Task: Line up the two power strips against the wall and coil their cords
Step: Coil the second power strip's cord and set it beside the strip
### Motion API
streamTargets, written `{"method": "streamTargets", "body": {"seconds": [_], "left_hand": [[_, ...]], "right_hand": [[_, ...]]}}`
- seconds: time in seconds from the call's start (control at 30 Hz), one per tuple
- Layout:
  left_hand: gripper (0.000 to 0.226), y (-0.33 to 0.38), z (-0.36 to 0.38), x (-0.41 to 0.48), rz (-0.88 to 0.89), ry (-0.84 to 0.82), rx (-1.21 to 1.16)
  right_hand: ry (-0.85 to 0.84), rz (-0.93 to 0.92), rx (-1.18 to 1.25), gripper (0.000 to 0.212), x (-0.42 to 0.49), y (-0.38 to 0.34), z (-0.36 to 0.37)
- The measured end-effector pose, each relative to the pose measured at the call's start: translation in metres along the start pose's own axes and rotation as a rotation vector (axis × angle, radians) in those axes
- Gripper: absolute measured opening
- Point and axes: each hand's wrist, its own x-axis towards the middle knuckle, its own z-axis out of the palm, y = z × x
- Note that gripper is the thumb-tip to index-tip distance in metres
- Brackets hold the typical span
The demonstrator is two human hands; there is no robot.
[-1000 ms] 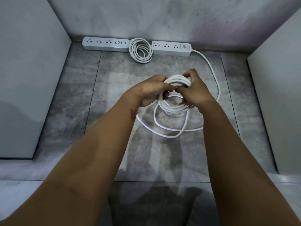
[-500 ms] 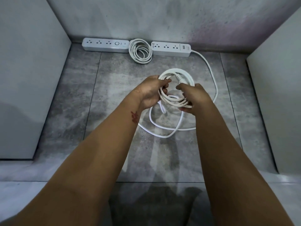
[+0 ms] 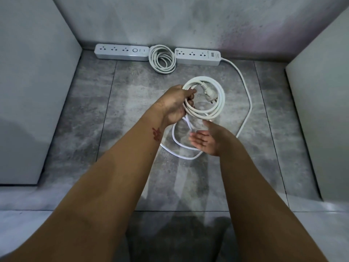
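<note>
Two white power strips lie end to end against the back wall: the left strip (image 3: 121, 54) and the right strip (image 3: 197, 56). Between them rests the left strip's coiled cord (image 3: 162, 59). The right strip's cord (image 3: 245, 87) runs off its right end, curves down the floor and rises into a round coil (image 3: 219, 103). My left hand (image 3: 176, 104) is shut on that coil's left side, holding it above the floor. The plug (image 3: 209, 93) hangs inside the coil. My right hand (image 3: 206, 140) is open, palm up, just below the coil, over loose loops (image 3: 175, 146).
The floor is grey stone tile (image 3: 90, 114). A pale panel (image 3: 32, 82) stands on the left and another pale panel (image 3: 324, 103) on the right, boxing in the space. The grey back wall (image 3: 188, 21) runs behind the strips.
My right hand has let go of the coil, dropped toward me and opened palm up. My left hand alone now holds the coil, which has turned flatter so the plug shows.
</note>
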Motion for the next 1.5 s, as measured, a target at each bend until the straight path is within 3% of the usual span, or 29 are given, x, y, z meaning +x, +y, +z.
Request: {"method": "streamTargets", "body": {"seconds": [0.1, 0.23, 0.5, 0.7, 0.77, 0.9, 1.1, 1.2, 1.33, 1.5], "left_hand": [[0.005, 0.0, 0.001, -0.003, -0.011, -0.036, -0.003], [0.008, 0.005, -0.004, -0.002, -0.023, -0.04, 0.015], [0.015, 0.002, -0.016, 0.005, 0.02, -0.008, 0.313], [0.013, 0.009, -0.023, 0.004, 0.02, -0.023, 0.356], [0.015, 0.009, -0.025, 0.003, 0.018, -0.058, 0.301], [0.015, 0.007, -0.028, 0.002, -0.007, -0.13, 0.315], [0.017, 0.007, -0.025, 0.004, -0.043, -0.178, 0.475], [0.018, 0.006, -0.023, 0.006, -0.043, -0.137, 0.56], [0.019, 0.003, -0.02, 0.009, -0.021, -0.076, 0.588], [0.016, 0.004, -0.025, 0.01, -0.02, -0.072, 0.609]], "right_hand": [[-0.044, -0.01, 0.002, 0.016, -0.002, 0.001, 0.01], [-0.058, -0.08, -0.006, 0.02, 0.001, -0.003, 0.008], [-0.162, -0.236, -0.183, 0.01, -0.013, -0.022, 0.003], [-0.187, -0.218, -0.006, 0.013, -0.014, -0.02, -0.006], [-0.154, -0.215, 0.058, 0.022, -0.013, -0.022, -0.004], [-0.148, -0.194, 0.172, 0.062, -0.016, -0.032, -0.004], [-0.132, -0.275, -0.093, 0.079, -0.015, -0.036, -0.008], [-0.105, -0.328, -0.151, 0.062, -0.019, -0.035, -0.005], [-0.084, -0.409, -0.058, 0.029, -0.024, -0.035, -0.001], [-0.104, -0.464, -0.059, 0.033, -0.023, -0.033, 0.002]]}}
